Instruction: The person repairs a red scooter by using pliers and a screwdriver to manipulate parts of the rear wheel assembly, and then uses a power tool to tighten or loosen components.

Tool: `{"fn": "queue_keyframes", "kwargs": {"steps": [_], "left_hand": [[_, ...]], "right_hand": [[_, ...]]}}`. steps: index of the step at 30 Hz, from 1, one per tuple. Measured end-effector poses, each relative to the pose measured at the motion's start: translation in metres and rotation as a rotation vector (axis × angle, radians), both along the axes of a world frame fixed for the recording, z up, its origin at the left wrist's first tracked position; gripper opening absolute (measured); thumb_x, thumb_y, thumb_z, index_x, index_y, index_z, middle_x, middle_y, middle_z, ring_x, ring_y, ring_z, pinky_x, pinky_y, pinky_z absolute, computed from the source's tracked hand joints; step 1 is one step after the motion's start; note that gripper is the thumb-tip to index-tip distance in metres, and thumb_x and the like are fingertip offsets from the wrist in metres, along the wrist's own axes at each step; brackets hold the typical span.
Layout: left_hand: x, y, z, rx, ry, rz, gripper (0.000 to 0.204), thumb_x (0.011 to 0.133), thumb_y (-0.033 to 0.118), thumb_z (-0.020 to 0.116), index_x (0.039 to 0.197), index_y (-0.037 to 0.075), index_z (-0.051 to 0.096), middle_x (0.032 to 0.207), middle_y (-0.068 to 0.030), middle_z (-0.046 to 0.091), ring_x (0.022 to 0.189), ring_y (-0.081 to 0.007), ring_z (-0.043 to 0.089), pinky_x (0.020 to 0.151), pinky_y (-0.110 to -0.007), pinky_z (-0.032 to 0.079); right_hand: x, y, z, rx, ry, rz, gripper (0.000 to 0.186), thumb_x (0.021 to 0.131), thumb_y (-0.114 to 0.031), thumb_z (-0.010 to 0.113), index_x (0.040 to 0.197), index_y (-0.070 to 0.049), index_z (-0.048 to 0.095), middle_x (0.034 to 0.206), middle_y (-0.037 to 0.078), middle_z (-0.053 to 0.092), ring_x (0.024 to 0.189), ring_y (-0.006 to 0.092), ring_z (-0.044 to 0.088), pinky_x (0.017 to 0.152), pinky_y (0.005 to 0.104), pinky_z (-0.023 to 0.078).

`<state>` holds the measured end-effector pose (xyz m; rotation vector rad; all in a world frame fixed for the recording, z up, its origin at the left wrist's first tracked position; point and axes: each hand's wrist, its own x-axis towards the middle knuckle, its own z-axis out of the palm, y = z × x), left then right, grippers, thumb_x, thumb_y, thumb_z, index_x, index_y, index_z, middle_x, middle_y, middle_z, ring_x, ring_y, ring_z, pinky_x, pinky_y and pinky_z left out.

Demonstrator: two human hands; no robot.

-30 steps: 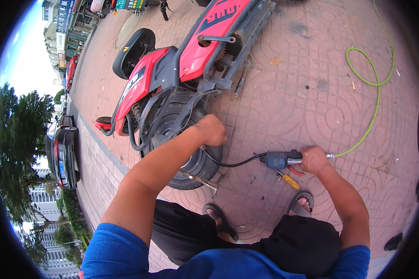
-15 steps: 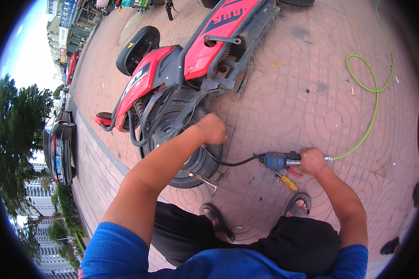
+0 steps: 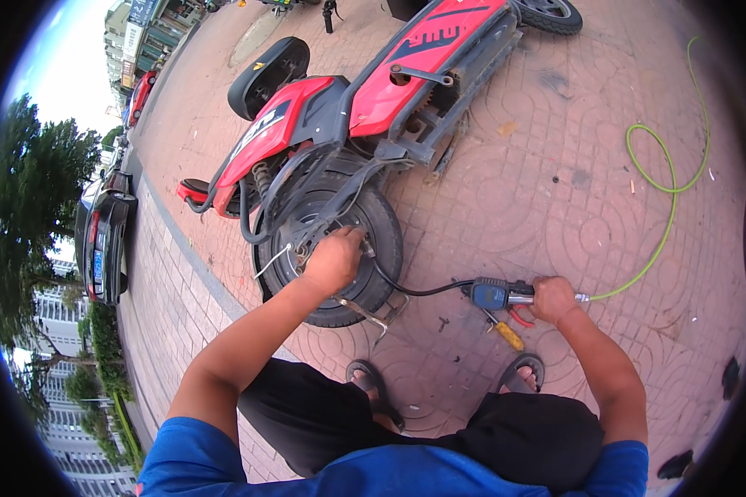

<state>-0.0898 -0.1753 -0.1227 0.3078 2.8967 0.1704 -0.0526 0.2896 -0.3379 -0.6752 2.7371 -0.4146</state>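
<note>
The red-and-black electric bike (image 3: 429, 40) lies on its side, its rear wheel (image 3: 380, 274) facing up in front of me. Over the wheel's hub is my left hand (image 3: 335, 262), fingers curled beside the hose end; what they hold, if anything, is hidden. A short black hose (image 3: 419, 291) runs from the wheel to a tyre inflator gun (image 3: 491, 293) with a blue gauge. My right hand (image 3: 554, 299) is wrapped around the gun's metal handle. A thin green air hose (image 3: 645, 275) leaves the handle's far end. A white cord (image 3: 272, 260) sticks out left of my left hand.
Under the inflator lie a yellow-handled tool (image 3: 509, 335) and a red-handled tool (image 3: 520, 318). The bike's kickstand (image 3: 363, 312) juts toward my feet. Green hose loops over the brick paving on the right. A dark car (image 3: 105, 240) stands at the left.
My left hand has dropped from the tyre's upper right edge down and left to the hub. The right hand keeps its grip on the inflator. The whole view has shifted slightly.
</note>
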Motion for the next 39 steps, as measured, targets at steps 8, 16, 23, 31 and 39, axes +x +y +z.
{"fn": "queue_keyframes", "kwargs": {"steps": [8, 16, 23, 31, 39], "left_hand": [[0.009, -0.001, -0.029, 0.219, 0.069, 0.121, 0.052, 0.084, 0.000, 0.072, 0.135, -0.005, 0.062, 0.120, -0.0270, 0.068, 0.105, -0.0397, 0.072, 0.092, -0.045, 0.059], [0.012, 0.009, -0.016, 0.491, -0.083, 0.358, 0.066, 0.077, 0.009, 0.089, 0.136, -0.005, 0.063, 0.114, -0.0224, 0.070, 0.096, -0.0328, 0.075, 0.087, -0.042, 0.060], [0.008, 0.010, -0.018, 0.334, -0.030, 0.304, 0.066, 0.079, 0.010, 0.091, 0.137, -0.003, 0.062, 0.116, -0.0196, 0.070, 0.094, -0.0277, 0.075, 0.085, -0.038, 0.061], [0.010, 0.009, -0.021, 0.388, -0.023, 0.329, 0.063, 0.078, 0.010, 0.089, 0.134, -0.004, 0.064, 0.115, -0.0215, 0.069, 0.092, -0.0310, 0.075, 0.084, -0.041, 0.060], [0.008, 0.008, -0.026, 0.446, -0.007, 0.343, 0.062, 0.078, 0.010, 0.090, 0.132, -0.004, 0.063, 0.116, -0.0214, 0.068, 0.093, -0.0320, 0.075, 0.084, -0.042, 0.061]], "right_hand": [[0.002, -0.001, 0.001, -0.019, 0.020, -0.019, 0.024, 0.076, -0.028, 0.077, 0.085, -0.007, 0.074, 0.084, 0.019, 0.076, 0.079, 0.0354, 0.076, 0.074, 0.0451, 0.061], [0.002, -0.001, 0.001, -0.008, 0.013, -0.020, 0.024, 0.075, -0.028, 0.078, 0.085, -0.006, 0.074, 0.084, 0.019, 0.076, 0.079, 0.0363, 0.076, 0.074, 0.0454, 0.061], [0.004, 0.000, -0.004, -0.032, 0.017, -0.057, 0.027, 0.075, -0.029, 0.079, 0.088, -0.007, 0.075, 0.087, 0.019, 0.076, 0.080, 0.0374, 0.075, 0.076, 0.0458, 0.061], [0.006, -0.006, 0.005, -0.009, -0.031, -0.062, 0.029, 0.076, -0.032, 0.080, 0.089, -0.006, 0.075, 0.090, 0.020, 0.076, 0.083, 0.0373, 0.075, 0.078, 0.0460, 0.060], [0.000, -0.007, 0.003, 0.041, -0.055, -0.052, 0.026, 0.081, -0.034, 0.076, 0.086, -0.008, 0.077, 0.088, 0.019, 0.077, 0.083, 0.0364, 0.076, 0.078, 0.0459, 0.061]]}}
